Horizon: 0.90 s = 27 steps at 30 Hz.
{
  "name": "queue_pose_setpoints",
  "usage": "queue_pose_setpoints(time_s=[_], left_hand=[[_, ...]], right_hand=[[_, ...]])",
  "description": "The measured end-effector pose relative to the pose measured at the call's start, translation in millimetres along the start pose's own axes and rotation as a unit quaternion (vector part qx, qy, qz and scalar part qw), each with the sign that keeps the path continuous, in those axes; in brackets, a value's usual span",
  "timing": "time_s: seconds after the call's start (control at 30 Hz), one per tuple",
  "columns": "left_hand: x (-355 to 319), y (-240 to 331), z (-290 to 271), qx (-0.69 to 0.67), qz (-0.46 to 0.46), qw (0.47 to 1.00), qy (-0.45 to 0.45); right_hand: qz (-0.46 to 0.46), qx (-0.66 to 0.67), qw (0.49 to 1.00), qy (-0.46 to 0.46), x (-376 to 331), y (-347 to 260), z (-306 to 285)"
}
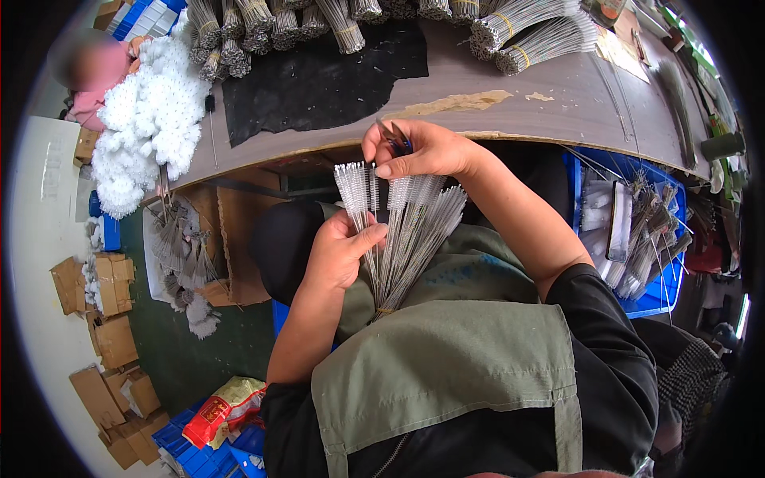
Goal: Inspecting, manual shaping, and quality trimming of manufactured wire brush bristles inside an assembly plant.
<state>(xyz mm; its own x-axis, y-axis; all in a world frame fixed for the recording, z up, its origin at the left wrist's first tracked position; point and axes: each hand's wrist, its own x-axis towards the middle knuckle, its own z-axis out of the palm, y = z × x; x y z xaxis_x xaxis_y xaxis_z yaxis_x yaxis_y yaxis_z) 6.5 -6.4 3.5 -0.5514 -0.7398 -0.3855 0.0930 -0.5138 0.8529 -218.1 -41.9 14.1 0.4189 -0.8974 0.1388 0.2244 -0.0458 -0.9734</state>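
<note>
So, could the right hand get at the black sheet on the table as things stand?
Probably yes: the right hand is up near the sheet, and nothing visible stands between them. It does grip a small dark tool, though, which might limit its grasp.

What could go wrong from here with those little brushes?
The dark pointed tool sits close to the right hand's own fingers, so a slip might nick one. The wire brushes fan out above their band, so some could slide loose. Squeezing too hard, the left hand might bend the thin stems.
</note>
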Motion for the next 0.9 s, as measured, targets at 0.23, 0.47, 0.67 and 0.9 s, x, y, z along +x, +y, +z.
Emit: queue_pose_setpoints(time_s=[0.23,0.47,0.67,0.9], left_hand=[[-1.0,1.0,0.4,-0.002,0.005,1.000,0.007],[1.3,-4.6,-4.9,0.014,0.007,1.000,0.001],[-4.4,-1.5,-0.9,-0.049,-0.003,0.998,0.028],[-3.7,-3.1,1.9,-0.041,0.012,0.998,0.035]], right_hand=[[0.010,0.026,1.000,0.006,-0.7,6.2,-2.3],[0.062,-0.082,0.994,0.034,1.5,0.3,1.0],[0.069,-0.082,0.993,0.038,-1.0,2.7,-0.9],[0.080,-0.152,0.985,0.001,0.3,-4.5,-3.0]])
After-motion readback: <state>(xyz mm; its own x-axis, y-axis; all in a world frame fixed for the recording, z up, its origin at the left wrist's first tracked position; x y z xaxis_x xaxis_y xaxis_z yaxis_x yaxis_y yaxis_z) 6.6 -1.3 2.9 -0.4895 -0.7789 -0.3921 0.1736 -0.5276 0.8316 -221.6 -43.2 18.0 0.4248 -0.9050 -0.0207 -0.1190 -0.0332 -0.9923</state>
